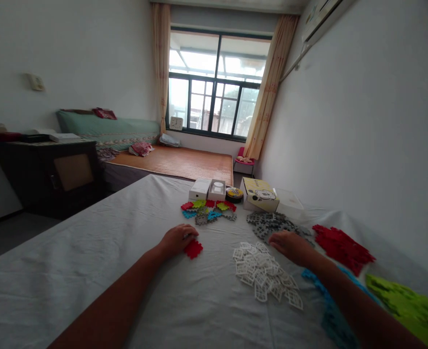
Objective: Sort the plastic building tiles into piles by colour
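Note:
My left hand is closed, its fingers curled at the edge of a red jagged-edged plastic tile just above or on the white sheet. My right hand is closed with its fingertips together at the near side of a pile of grey notched tiles. What those fingertips hold, if anything, is hidden. A heap of white lattice pieces lies between my hands. Beyond my left hand sits a cluster of joined red, green, blue and grey tiles.
Red tiles, blue tiles and lime-green tiles are piled at the right. Along the far edge stand white boxes, a round tin, a yellow cartoon box and a clear container.

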`<state>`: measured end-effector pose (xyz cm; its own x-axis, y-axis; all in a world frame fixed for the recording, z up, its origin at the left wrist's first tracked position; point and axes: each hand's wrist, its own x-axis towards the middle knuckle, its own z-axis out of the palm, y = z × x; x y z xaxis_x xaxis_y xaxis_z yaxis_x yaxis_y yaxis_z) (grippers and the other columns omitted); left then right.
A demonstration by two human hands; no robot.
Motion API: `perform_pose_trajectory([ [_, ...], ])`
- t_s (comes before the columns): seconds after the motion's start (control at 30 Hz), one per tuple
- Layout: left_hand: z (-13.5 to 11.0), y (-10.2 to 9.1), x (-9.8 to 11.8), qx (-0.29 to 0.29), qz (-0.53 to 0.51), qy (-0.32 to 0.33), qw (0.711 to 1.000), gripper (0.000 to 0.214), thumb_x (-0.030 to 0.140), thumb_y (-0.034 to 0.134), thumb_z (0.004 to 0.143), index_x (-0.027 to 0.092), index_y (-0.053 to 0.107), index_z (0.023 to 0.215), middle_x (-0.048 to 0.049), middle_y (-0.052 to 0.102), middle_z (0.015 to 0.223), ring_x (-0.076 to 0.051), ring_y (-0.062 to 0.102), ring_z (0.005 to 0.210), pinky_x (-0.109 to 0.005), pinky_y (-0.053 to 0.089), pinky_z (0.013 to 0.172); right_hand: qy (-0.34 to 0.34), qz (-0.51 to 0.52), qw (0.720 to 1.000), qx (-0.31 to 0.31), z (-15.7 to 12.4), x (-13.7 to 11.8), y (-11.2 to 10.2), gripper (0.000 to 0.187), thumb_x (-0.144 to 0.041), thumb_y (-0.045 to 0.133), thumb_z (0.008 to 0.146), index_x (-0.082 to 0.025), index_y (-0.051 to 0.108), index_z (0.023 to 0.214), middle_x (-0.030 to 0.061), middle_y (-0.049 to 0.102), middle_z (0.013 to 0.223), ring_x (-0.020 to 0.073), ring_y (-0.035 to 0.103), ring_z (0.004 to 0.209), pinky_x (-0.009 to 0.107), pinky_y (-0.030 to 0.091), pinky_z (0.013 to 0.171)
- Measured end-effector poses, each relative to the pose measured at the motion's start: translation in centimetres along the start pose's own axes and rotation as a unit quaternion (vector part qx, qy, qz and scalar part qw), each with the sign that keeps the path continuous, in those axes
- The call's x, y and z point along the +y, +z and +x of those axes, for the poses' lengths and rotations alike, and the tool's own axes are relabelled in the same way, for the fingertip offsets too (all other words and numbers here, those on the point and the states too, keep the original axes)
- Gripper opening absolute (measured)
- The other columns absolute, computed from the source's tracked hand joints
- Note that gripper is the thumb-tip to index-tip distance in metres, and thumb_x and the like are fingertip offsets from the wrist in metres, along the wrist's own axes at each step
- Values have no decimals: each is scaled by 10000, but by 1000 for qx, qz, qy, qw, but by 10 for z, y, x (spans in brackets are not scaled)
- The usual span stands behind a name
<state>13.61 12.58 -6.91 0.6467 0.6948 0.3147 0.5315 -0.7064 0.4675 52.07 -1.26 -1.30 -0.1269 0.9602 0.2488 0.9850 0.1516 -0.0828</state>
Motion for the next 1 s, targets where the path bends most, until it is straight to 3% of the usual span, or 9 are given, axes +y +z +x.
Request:
perform_pose_trajectory([
  [0.1,-1,1,-1,3,-3,-3,1000,262,262,458,859,242,702,953,-11,685,1030,-181,589,976,-270,436,911,-66,60,995,-39,40,-42,19,261,-263,454,858,-227,700,936,50,725,890,179,644,808,283,484,750],
  [0.17,-2,1,-2,4,-6,-1,1000,259,248,464,857,235,701,958,-14,685,1029,-176,591,968,-265,439,903,-71,60,995,-24,69,-60,35,282,-251,467,853,-219,686,1027,68,715,1002,199,631,939,306,470,838],
  [0.27,-3,2,-3,5,-8,0,1000,251,233,474,850,237,703,953,-12,684,1023,-171,597,961,-257,442,893,-54,48,997,-1,109,-71,56,324,-250,503,838,-199,652,1120,89,671,1140,216,583,1083,329,441,916],
  [0.37,-3,2,-4,2,-6,-6,1000,244,222,488,838,236,708,944,-13,685,1023,-176,602,960,-256,443,888,-11,29,999,25,137,-70,70,360,-279,547,828,-182,620,1167,99,642,1195,212,582,1092,319,457,880],
  [0.47,-2,2,-5,2,-8,-8,1000,243,214,493,830,237,708,941,-12,687,1018,-178,603,954,-255,442,883,-5,17,1000,13,144,-72,73,336,-301,564,831,-165,634,1130,104,676,1116,205,619,1011,293,466,812],
  [0.6,-2,1,-3,3,-8,-7,1000,238,207,495,824,242,706,928,-6,687,1006,-175,601,949,-245,442,869,-41,1,999,-1,130,-88,68,297,-337,507,872,-170,657,1065,90,706,994,188,644,894,265,443,749],
  [0.73,-2,-2,1,-4,-2,-9,1000,244,192,489,816,233,704,925,-8,687,1010,-174,608,942,-245,443,865,-45,5,999,19,116,-105,63,280,-273,428,915,-181,657,1047,68,699,1011,163,621,936,249,426,782],
  [0.83,-2,-3,3,-5,0,-5,1000,243,197,485,821,223,701,928,-13,686,1017,-173,611,941,-242,446,861,3,3,998,57,115,-91,54,275,-266,407,929,-201,656,1025,63,680,1069,173,577,1043,261,421,830],
  [1.0,-2,-4,3,-8,5,-12,1000,226,204,492,829,224,696,924,0,684,1015,-154,607,948,-222,441,870,117,-10,991,71,109,-18,28,261,-251,455,894,-160,628,1067,93,697,1004,184,643,921,266,459,793],
])
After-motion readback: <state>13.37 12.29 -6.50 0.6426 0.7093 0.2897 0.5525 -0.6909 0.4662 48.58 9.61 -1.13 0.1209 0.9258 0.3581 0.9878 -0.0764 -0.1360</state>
